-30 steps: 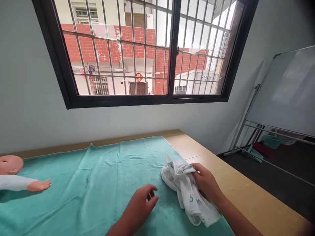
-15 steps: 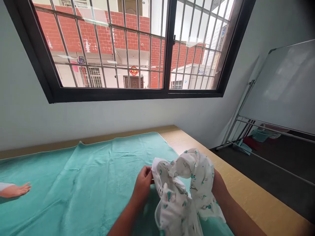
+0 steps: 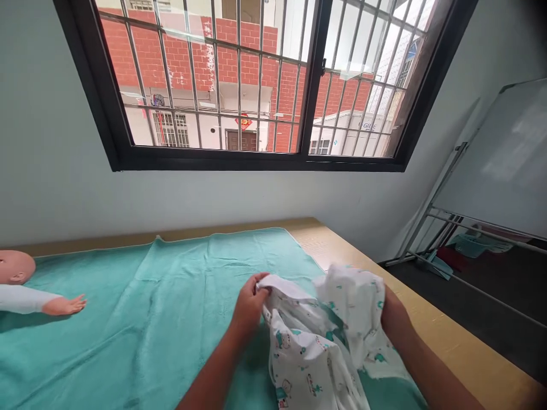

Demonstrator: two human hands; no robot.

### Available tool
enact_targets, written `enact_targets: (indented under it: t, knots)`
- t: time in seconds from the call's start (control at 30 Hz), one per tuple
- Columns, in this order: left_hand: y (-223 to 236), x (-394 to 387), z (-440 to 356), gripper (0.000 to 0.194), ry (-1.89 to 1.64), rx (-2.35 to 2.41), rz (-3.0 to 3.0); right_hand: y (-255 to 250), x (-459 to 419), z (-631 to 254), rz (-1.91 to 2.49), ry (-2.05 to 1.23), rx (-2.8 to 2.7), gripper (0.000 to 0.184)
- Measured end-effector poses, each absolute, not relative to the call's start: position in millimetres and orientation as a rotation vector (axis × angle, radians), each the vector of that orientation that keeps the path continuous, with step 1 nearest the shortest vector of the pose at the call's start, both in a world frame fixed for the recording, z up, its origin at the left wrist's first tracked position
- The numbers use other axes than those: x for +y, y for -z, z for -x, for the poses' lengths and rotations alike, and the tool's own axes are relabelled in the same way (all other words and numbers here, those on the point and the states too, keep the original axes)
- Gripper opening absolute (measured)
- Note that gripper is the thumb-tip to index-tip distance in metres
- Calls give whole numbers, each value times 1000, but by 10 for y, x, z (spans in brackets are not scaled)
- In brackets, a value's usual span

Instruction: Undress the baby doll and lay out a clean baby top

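A white baby garment [image 3: 307,347] with small green and dark prints is bunched up in front of me, held above a green cloth [image 3: 171,319]. The fingers and thumb of my left hand [image 3: 251,304] pinch its white edge at the upper left. On the other side, my right hand [image 3: 394,313] grips the raised right part; its fingers are mostly hidden behind the fabric. The garment's lower end runs out of the frame, so I cannot tell its full shape.
A doll [image 3: 25,299] in a white sleeve lies on the green cloth at the far left, its head and one arm showing. Bare wood of the table [image 3: 359,250] shows at the right edge. Behind are a barred window [image 3: 256,159] and a whiteboard on a stand [image 3: 499,171].
The garment's left part has been spread out and its arched top has come apart into two sides. My view has swung left, bringing the doll's head into sight.
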State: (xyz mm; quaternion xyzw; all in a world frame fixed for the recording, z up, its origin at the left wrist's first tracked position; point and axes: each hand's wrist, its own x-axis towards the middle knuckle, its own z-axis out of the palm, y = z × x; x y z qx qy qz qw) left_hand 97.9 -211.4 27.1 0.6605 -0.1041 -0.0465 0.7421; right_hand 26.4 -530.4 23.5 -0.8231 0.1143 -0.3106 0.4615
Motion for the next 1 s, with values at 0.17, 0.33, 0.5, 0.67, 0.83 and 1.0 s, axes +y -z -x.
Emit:
enact_targets:
  t: [0.17,0.33,0.5,0.67,0.83,1.0]
  knots:
    - [-482,-1750,-1109,40,25,-81,-1269,-326,-4668,-272,2094,218,-153,29]
    - [-781,-1421,-1108,36,-53,33,-992,-381,-4605,-199,2206,108,-202,29]
    - [-1369,-1097,-913,27,-20,139,-786,-486,-4650,-266,2214,582,54,36]
    - [-1717,-987,-654,24,-181,-17,-680,-925,-3701,-92,2252,490,-115,26]
    - [-1808,-892,-509,27,-299,-296,-685,-1140,-2495,-151,2118,252,-487,58]
    - [-1823,-553,-551,25,-479,-350,-769,-1105,-1941,-861,1926,235,-561,22]
